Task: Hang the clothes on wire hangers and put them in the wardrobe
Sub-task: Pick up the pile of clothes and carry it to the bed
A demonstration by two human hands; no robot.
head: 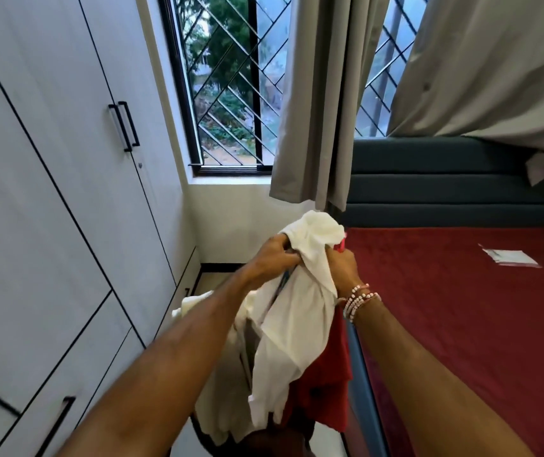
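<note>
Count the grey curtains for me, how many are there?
2. The middle curtain hangs across the window; the right curtain drapes over the headboard. More may hang out of view.

Left hand (273, 255): we see it bunching the top of the white garment (297, 311).
Right hand (343, 263): gripping the same cloth just beside, beaded bracelets (359, 298) on the wrist.
Red garment (323, 390): hanging behind the white one.
Wardrobe (49, 159): doors shut, on our left.
</note>
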